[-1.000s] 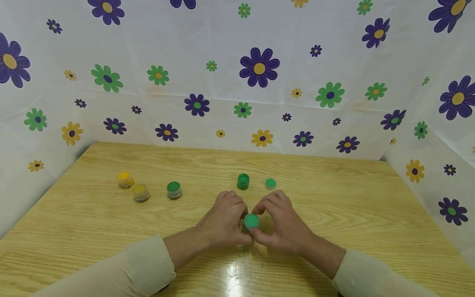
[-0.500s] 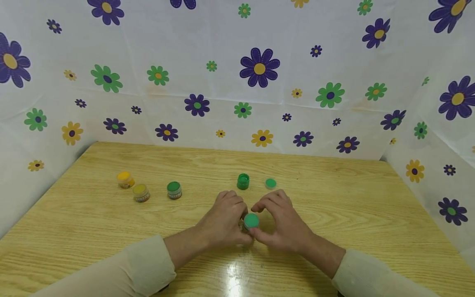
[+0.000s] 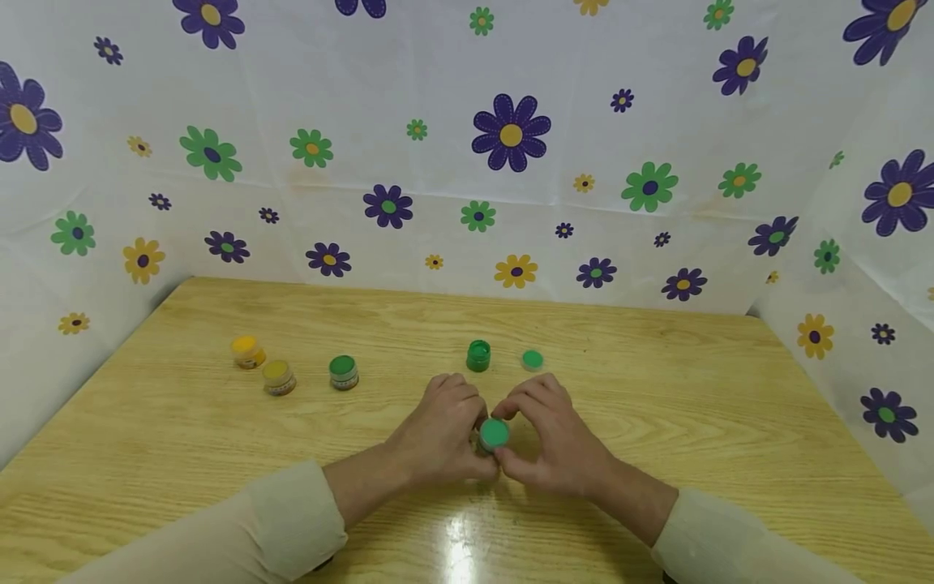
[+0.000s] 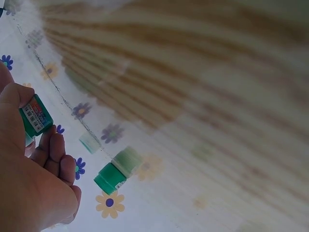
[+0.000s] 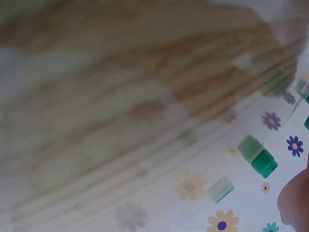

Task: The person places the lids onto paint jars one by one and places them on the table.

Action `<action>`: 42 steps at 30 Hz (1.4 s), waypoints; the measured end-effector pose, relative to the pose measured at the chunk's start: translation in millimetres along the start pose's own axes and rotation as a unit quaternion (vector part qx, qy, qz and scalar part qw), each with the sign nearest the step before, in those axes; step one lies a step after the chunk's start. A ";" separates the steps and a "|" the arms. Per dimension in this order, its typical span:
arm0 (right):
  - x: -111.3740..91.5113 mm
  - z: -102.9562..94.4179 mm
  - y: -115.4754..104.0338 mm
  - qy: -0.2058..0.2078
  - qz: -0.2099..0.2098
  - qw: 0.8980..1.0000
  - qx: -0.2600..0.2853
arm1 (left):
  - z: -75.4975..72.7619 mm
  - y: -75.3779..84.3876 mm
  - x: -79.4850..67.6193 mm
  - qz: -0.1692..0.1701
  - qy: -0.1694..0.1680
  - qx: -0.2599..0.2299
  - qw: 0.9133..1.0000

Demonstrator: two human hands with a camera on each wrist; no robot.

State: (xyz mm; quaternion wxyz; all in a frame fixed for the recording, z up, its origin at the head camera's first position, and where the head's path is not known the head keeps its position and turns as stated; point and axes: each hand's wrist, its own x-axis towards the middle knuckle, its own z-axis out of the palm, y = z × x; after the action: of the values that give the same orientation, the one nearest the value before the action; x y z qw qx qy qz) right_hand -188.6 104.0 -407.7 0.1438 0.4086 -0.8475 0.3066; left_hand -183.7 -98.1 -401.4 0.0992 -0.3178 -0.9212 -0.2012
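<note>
In the head view my left hand [image 3: 441, 434] grips a small paint jar with a light green lid [image 3: 494, 434], near the middle of the table's front. The left wrist view shows that jar's dark green, labelled side [image 4: 36, 115] between thumb and fingers. My right hand [image 3: 558, 442] has its thumb and index finger curled round the lid's right side, fingertips at the rim. Beyond the hands stands an uncapped green paint jar [image 3: 478, 357], with a loose green lid [image 3: 533, 360] to its right. Only part of my right hand [image 5: 294, 198] shows in the right wrist view.
To the left stand three lidded jars: a green one [image 3: 343, 373], a dull yellow one [image 3: 279, 378] and an orange-yellow one [image 3: 247, 352]. A flower-print cloth [image 3: 409, 97] rises behind the wooden table [image 3: 657, 365] and along its sides.
My right index finger lifts slightly off the lid half a second ago and is back at its rim now. The left hand and the other jars stay in place.
</note>
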 end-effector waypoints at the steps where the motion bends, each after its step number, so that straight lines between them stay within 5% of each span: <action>1: 0.0 -0.1 -0.3 -0.002 0.004 1.000 -0.003 | -0.1 0.0 -0.1 -0.001 -0.002 -0.002 1.000; 12: 0.1 -2.8 -3.5 -0.013 0.045 0.999 -0.016 | 0.0 -0.4 0.2 -0.004 -0.010 0.000 1.000; 25: 0.0 -0.6 -3.1 -0.004 0.009 1.000 0.007 | 0.2 -0.5 -0.3 0.002 0.005 -0.001 1.000; 42: 0.6 -2.0 -5.7 -0.023 0.068 0.997 -0.013 | -0.9 -0.7 0.1 -0.012 -0.021 -0.006 1.000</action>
State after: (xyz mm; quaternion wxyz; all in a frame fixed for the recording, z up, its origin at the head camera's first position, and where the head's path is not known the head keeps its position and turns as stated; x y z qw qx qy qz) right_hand -184.5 102.2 -403.6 0.1082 0.3548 -0.8804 0.2954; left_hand -184.2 -98.9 -400.8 0.0755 -0.3112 -0.9257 -0.2013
